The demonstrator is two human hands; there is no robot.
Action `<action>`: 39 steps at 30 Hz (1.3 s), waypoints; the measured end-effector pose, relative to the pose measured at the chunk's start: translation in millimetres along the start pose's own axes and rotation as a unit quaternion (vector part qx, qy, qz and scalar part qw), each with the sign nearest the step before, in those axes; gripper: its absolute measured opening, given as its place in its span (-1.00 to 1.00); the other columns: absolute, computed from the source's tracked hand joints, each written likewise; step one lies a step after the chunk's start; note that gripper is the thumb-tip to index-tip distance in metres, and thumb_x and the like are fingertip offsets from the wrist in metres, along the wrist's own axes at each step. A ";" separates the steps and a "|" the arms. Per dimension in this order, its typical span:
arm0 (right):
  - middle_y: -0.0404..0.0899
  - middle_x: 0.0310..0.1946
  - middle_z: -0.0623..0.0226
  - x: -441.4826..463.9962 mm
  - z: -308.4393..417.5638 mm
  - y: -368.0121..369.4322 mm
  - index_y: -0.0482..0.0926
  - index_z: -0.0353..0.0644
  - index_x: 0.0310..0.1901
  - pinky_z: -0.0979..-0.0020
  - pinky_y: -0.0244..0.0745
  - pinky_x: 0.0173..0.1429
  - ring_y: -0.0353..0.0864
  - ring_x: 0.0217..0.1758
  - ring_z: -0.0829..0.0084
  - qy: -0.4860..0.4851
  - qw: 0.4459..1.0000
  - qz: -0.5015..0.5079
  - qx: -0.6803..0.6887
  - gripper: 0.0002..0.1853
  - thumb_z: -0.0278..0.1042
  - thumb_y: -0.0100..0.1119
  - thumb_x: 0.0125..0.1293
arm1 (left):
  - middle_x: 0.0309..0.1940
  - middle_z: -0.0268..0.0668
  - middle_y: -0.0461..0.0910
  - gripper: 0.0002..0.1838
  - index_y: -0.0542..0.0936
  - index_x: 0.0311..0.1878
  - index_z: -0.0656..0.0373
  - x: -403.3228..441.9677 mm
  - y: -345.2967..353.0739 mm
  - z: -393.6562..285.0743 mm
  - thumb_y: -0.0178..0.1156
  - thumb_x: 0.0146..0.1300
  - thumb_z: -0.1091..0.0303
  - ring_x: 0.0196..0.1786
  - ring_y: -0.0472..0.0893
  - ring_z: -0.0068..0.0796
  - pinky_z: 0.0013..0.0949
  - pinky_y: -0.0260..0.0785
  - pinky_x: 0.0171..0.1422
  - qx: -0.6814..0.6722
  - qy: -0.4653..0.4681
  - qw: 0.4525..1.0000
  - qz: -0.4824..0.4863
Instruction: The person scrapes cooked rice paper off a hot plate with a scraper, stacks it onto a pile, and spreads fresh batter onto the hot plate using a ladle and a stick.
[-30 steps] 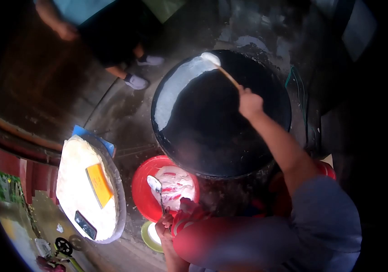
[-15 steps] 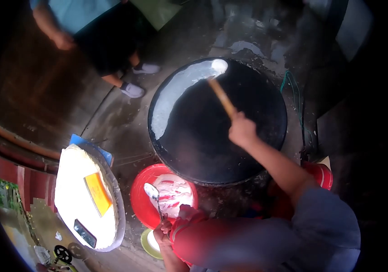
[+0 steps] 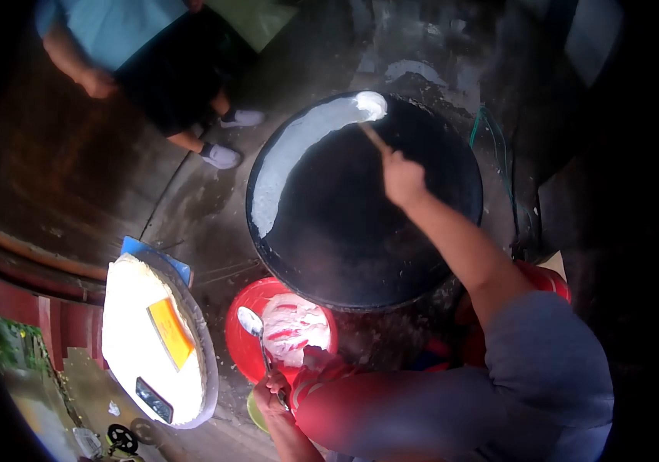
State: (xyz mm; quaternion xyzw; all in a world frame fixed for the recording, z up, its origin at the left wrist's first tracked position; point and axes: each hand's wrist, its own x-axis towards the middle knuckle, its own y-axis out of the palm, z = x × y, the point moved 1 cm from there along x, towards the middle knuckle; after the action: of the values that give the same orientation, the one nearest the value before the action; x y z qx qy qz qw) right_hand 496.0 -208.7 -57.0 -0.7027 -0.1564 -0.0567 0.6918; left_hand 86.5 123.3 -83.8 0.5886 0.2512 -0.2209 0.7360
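Note:
My right hand (image 3: 405, 177) is closed around the wooden handle of a spreader (image 3: 374, 137). The spreader's far end meets a lump of white batter (image 3: 370, 104) at the top of a big round black griddle (image 3: 375, 231). A curved band of thin batter (image 3: 279, 165) runs down the griddle's left side. My left hand (image 3: 271, 391) grips a long metal spoon (image 3: 251, 321), its bowl whitened with batter. The spoon is over the left part of a red basin (image 3: 241, 350) that holds thick white batter (image 3: 298, 327).
Left of the basin, a bright white stack (image 3: 133, 323) carries a yellow-orange packet (image 3: 170, 333) and a phone (image 3: 154, 400). Another person (image 3: 179, 85) stands beyond the griddle at upper left. A green cord (image 3: 489, 131) lies to the griddle's right.
My right hand has moved slightly up and left, and the spreader looks shorter and more tilted. The batter lump has widened a little. My left hand still holds the spoon over the basin.

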 end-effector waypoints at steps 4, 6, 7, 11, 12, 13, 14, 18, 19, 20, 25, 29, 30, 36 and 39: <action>0.48 -0.15 0.13 -27.0 -57.4 -45.7 0.30 -0.28 0.16 0.27 0.53 -0.26 0.61 -0.26 0.16 0.088 0.990 0.088 0.061 -0.54 -0.45 -0.05 0.17 | -0.52 -0.26 0.37 -0.62 0.34 0.00 0.57 -20.3 40.7 16.0 -0.26 0.29 0.43 -0.58 0.35 -0.52 -0.51 0.26 -0.56 0.004 -0.012 1.000 -0.004; 0.51 -0.15 0.13 -60.2 -69.6 -66.7 0.31 -0.25 0.17 0.29 0.49 -0.07 0.58 -0.14 0.13 0.134 0.974 0.124 0.136 -0.53 -0.45 -0.01 0.18 | -0.51 -0.25 0.38 -0.60 0.34 0.02 0.57 -24.3 54.5 19.4 -0.28 0.29 0.42 -0.59 0.35 -0.51 -0.50 0.27 -0.56 -0.007 -0.020 1.000 -0.010; 0.51 -0.15 0.13 -66.4 -80.2 -62.7 0.31 -0.25 0.17 0.29 0.49 -0.07 0.58 -0.14 0.13 0.136 0.973 0.123 0.137 -0.53 -0.45 -0.01 0.18 | -0.51 -0.25 0.38 -0.60 0.34 0.02 0.57 -26.7 60.4 20.9 -0.28 0.29 0.42 -0.60 0.35 -0.50 -0.49 0.27 -0.56 -0.015 -0.026 1.000 -0.006; 0.55 -0.41 0.29 -63.7 -127.3 -12.5 0.39 -0.15 0.14 0.42 0.44 -0.07 0.56 -0.29 0.42 0.116 0.852 0.071 0.506 -0.61 -0.55 -0.12 0.27 | -0.58 -0.31 0.33 -0.62 0.33 -0.01 0.58 -39.4 92.2 41.9 -0.27 0.26 0.44 -0.63 0.34 -0.52 -0.50 0.25 -0.60 -0.005 0.010 0.999 -0.033; 0.54 -0.43 0.31 -51.0 -138.8 -5.0 0.36 -0.12 0.17 0.44 0.45 -0.16 0.54 -0.36 0.44 0.123 0.847 0.066 0.512 -0.59 -0.53 -0.15 0.28 | -0.58 -0.30 0.33 -0.62 0.33 -0.01 0.58 -41.1 95.3 43.0 -0.27 0.27 0.43 -0.62 0.35 -0.52 -0.50 0.25 -0.61 -0.003 0.010 1.000 -0.019; 0.54 -0.45 0.33 -37.4 -148.3 -1.7 0.34 -0.09 0.21 0.45 0.46 -0.24 0.52 -0.42 0.45 0.129 0.843 0.059 0.518 -0.57 -0.51 -0.18 0.30 | -0.57 -0.30 0.34 -0.62 0.33 -0.01 0.59 -42.4 98.2 45.7 -0.27 0.27 0.43 -0.62 0.37 -0.52 -0.50 0.25 -0.62 -0.001 0.009 1.000 -0.004; 0.52 -0.48 0.33 -23.4 -154.8 -0.7 0.32 -0.04 0.24 0.45 0.40 -0.40 0.45 -0.54 0.47 0.184 0.827 0.078 0.526 -0.55 -0.49 -0.21 0.31 | -0.51 -0.25 0.38 -0.61 0.33 0.03 0.56 -47.1 105.6 52.8 -0.29 0.29 0.43 -0.62 0.33 -0.51 -0.49 0.25 -0.56 0.004 0.000 1.000 0.001; 0.50 -0.49 0.33 11.7 -162.1 0.1 0.28 0.02 0.29 0.56 0.09 -0.75 0.17 -0.75 0.62 0.301 0.757 0.193 0.547 -0.52 -0.42 -0.25 0.32 | -0.51 -0.25 0.38 -0.62 0.33 0.03 0.56 -48.9 110.2 66.3 -0.27 0.29 0.45 -0.61 0.33 -0.52 -0.50 0.25 -0.55 -0.013 -0.003 1.000 0.008; 0.49 -0.50 0.33 13.6 -155.1 -3.5 0.31 0.01 0.26 0.55 0.06 -0.75 0.15 -0.75 0.61 0.298 0.728 0.217 0.579 -0.52 -0.39 -0.25 0.30 | -0.50 -0.26 0.38 -0.63 0.33 0.03 0.55 -48.6 112.5 72.8 -0.26 0.29 0.45 -0.60 0.33 -0.52 -0.50 0.25 -0.55 0.002 0.003 1.000 0.010; 0.48 -0.51 0.35 12.7 -152.3 -9.0 0.32 0.03 0.26 0.55 0.06 -0.74 0.15 -0.75 0.61 0.285 0.731 0.231 0.576 -0.54 -0.37 -0.25 0.31 | -0.50 -0.26 0.38 -0.63 0.34 0.03 0.55 -49.3 113.5 76.1 -0.26 0.30 0.45 -0.59 0.33 -0.52 -0.51 0.25 -0.54 0.018 0.010 1.000 0.010; 0.40 -0.56 0.45 13.8 -158.4 6.0 0.36 0.12 0.23 0.57 0.02 -0.71 0.11 -0.74 0.64 0.316 0.749 0.201 0.547 -0.59 -0.26 -0.21 0.36 | -0.50 -0.26 0.39 -0.63 0.35 0.01 0.55 -37.5 94.8 68.3 -0.26 0.31 0.43 -0.60 0.33 -0.53 -0.54 0.26 -0.53 0.020 0.003 1.000 0.009; 0.42 -0.58 0.42 14.7 -130.2 -18.7 0.47 0.09 0.14 0.48 0.08 -0.68 0.17 -0.72 0.60 0.274 0.726 0.259 0.575 -0.58 -0.40 -0.21 0.28 | -0.57 -0.29 0.36 -0.66 0.37 -0.05 0.53 -30.6 87.0 65.2 -0.26 0.31 0.42 -0.61 0.33 -0.53 -0.52 0.25 -0.56 0.039 0.027 0.999 -0.014; 0.39 -0.58 0.46 13.1 -135.0 -19.8 0.47 0.08 0.14 0.52 0.02 -0.69 0.15 -0.71 0.63 0.265 0.751 0.242 0.554 -0.61 -0.36 -0.19 0.30 | -0.64 -0.33 0.33 -0.67 0.39 -0.10 0.50 -30.4 85.6 64.7 -0.27 0.32 0.41 -0.63 0.32 -0.54 -0.51 0.24 -0.57 0.043 0.045 0.997 -0.037; 0.63 -0.19 0.22 11.5 -91.9 -31.2 0.58 -0.09 -0.01 0.46 0.37 0.01 0.58 -0.11 0.41 0.280 0.754 0.278 0.525 -0.66 -0.41 -0.11 0.24 | -0.59 -0.32 0.35 -0.65 0.39 -0.04 0.50 -28.8 76.1 63.3 -0.26 0.33 0.40 -0.63 0.31 -0.54 -0.51 0.23 -0.57 0.066 0.062 0.995 -0.038; 0.59 -0.12 0.24 3.7 -94.1 -20.1 0.56 0.17 0.01 0.35 0.42 0.02 0.55 -0.02 0.26 0.122 0.900 0.204 0.366 -0.68 -0.27 -0.05 0.24 | -0.57 -0.31 0.36 -0.64 0.38 -0.03 0.51 -28.7 74.2 62.9 -0.27 0.32 0.40 -0.61 0.32 -0.54 -0.51 0.23 -0.57 0.060 0.050 0.997 -0.026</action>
State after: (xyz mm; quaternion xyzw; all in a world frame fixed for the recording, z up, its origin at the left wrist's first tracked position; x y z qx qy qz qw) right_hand 506.4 -301.4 -33.3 -0.4038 0.0666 0.0618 0.9103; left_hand 117.2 78.2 1.7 0.6350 0.2888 -0.2248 0.6803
